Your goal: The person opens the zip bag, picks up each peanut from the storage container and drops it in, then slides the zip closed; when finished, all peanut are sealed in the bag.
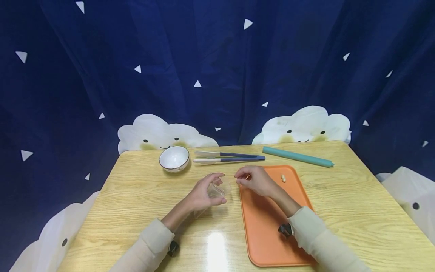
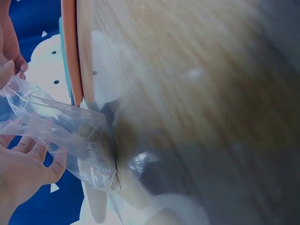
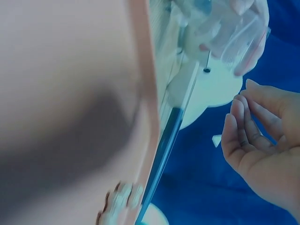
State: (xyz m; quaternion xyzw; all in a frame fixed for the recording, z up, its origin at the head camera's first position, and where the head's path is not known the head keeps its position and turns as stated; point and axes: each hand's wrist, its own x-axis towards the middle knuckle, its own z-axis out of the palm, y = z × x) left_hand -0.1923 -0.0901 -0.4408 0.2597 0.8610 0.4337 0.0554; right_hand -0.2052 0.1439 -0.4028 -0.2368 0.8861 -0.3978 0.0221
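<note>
My left hand (image 1: 202,194) curls round a clear plastic bag (image 2: 93,140), over the wood just left of an orange tray (image 1: 258,241). In the left wrist view, its fingers show at the bag's mouth and the bag's lower end hangs close over the table. My right hand (image 1: 256,181) hovers at the tray's upper left corner, fingers loosely bent. No object shows between its thumb and fingertips in the right wrist view. One peanut (image 1: 283,178) lies near the top right of the tray and also shows in the right wrist view (image 3: 123,199).
A white bowl (image 1: 174,158) with a dark rim stands at the back left. Tongs (image 1: 234,158) with pale tips and dark blue handles lie beside it. A teal rod (image 1: 297,156) lies behind the tray. A dark blue curtain (image 1: 217,68) hangs beyond the table (image 1: 136,189).
</note>
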